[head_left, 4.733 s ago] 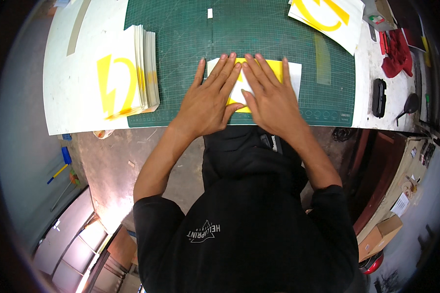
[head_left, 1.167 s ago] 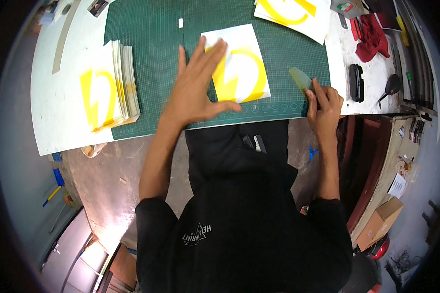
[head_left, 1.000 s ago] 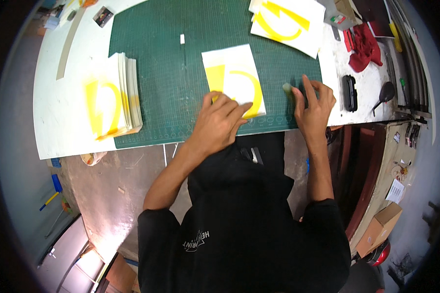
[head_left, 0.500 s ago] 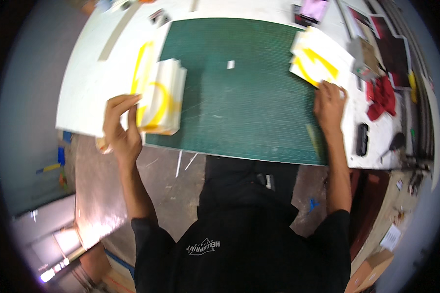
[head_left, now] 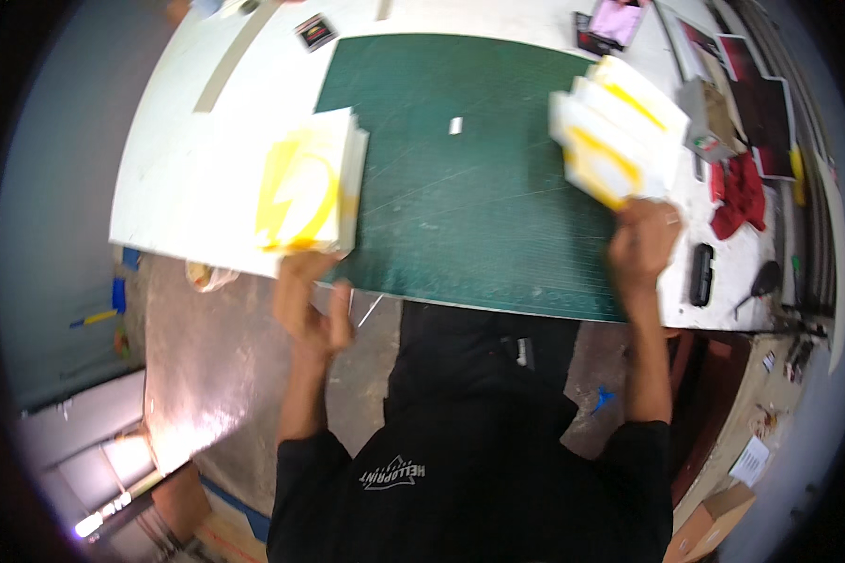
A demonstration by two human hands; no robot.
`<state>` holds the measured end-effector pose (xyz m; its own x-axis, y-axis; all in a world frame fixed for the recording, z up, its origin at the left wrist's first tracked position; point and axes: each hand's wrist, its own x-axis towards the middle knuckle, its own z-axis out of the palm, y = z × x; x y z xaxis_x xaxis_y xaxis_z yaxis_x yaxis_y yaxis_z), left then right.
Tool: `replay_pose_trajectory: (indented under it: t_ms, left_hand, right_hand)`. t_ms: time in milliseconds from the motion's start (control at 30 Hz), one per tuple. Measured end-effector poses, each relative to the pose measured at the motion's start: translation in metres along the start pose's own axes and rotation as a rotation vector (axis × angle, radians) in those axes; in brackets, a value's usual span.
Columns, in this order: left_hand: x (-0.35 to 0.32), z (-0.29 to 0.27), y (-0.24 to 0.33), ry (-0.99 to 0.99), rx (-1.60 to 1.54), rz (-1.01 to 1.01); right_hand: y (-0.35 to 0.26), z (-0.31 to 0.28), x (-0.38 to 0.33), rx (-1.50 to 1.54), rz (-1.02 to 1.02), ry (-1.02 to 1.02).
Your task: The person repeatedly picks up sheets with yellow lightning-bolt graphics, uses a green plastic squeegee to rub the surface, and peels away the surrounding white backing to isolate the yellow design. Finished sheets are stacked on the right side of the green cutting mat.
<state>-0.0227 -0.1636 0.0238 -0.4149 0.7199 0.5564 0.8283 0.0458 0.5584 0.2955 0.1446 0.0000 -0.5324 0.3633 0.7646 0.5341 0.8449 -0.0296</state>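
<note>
A thick stack of white sheets with yellow print (head_left: 302, 188) lies at the left edge of the green cutting mat (head_left: 460, 225). My left hand (head_left: 308, 305) is at the stack's front edge, fingertips against or just by it, thumb held apart. On the right, my right hand (head_left: 643, 246) is closed on the near corner of several white-and-yellow printed sheets (head_left: 620, 127). These sheets are tilted and fanned unevenly over the mat's right edge. Motion blurs them, so I cannot tell how many are gripped.
A small white paper scrap (head_left: 455, 125) lies on the mat. Right of it are a grey box (head_left: 709, 117), a red cloth (head_left: 742, 197) and a black oblong object (head_left: 701, 274). A small dark box (head_left: 315, 33) sits at the back left.
My left hand has moved from the left stack's left side to its front edge. The yellow sheet that stood up there now lies flat on top. The right-hand sheets have shifted and fanned.
</note>
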Motion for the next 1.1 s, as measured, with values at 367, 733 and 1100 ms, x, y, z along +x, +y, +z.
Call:
replay_pose_trajectory:
  t_ms: [367, 733, 1100]
  left_hand:
    - [0.012, 0.137, 0.027, -0.273, -1.137, -0.91]
    - [0.0, 0.108, 0.029, -0.2, -1.194, -0.882]
    - [0.004, 0.121, 0.004, -0.365, -0.865, -0.615]
  right_hand:
    - [-0.109, -0.038, -0.046, 0.481, 0.366, -0.188]
    - [-0.089, -0.011, -0.033, 1.403, 1.294, -0.211]
    - [-0.06, -0.054, -0.032, 1.448, 1.207, -0.287]
